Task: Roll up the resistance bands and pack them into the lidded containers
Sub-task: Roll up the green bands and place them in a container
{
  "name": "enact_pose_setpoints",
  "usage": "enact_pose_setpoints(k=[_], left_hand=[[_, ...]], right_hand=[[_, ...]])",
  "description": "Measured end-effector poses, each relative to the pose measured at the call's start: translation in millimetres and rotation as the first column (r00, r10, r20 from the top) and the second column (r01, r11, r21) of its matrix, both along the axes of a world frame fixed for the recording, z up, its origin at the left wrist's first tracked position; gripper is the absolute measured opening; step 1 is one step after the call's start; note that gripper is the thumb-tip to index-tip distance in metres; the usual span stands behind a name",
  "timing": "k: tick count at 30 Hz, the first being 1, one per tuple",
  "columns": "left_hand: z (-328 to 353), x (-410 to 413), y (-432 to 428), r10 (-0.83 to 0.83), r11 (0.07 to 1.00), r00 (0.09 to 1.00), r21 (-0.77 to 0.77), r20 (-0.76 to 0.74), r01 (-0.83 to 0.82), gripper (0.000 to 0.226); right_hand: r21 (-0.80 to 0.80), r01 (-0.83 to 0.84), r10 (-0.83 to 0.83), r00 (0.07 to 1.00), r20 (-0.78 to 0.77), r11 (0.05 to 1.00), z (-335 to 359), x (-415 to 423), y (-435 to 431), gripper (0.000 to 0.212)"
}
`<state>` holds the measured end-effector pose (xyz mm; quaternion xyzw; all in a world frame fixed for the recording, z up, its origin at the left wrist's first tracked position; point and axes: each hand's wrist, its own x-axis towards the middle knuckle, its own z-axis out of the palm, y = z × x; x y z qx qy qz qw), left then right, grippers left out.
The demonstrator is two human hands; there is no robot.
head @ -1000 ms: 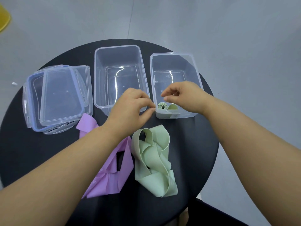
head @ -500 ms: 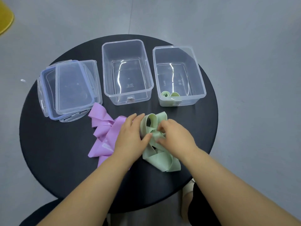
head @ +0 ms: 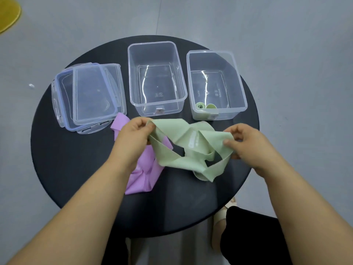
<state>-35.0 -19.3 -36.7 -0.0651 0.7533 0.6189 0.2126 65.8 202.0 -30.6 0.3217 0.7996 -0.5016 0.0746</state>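
Observation:
A loose green resistance band (head: 183, 148) is stretched between my hands above the round black table (head: 76, 169). My left hand (head: 133, 138) pinches its left end and my right hand (head: 246, 144) pinches its right end. A purple band (head: 145, 175) lies crumpled under my left hand and forearm. Two clear open containers stand at the back: the middle container (head: 157, 79) holds nothing, while the right container (head: 216, 85) holds a rolled green band (head: 205, 106) at its near end.
Stacked clear lids (head: 89, 96) with blue seals lie at the back left of the table. A yellow object (head: 8, 14) sits on the grey floor at the top left. My foot in a pale shoe (head: 223, 217) shows below the table's near right edge.
My hands left the right container, dropped onto the loose green band, took hold of it and have now lifted and spread it apart sideways. The camera view also shifted.

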Motion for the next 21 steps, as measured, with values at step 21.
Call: enact_pose_setpoints(k=[21], left_hand=[[20, 3, 1, -0.295, 0.936, 0.934, 0.259, 0.202, 0.240, 0.024]], right_hand=[[0.188, -0.341, 0.340, 0.940, 0.037, 0.921, 0, -14, -29, 0.060]])
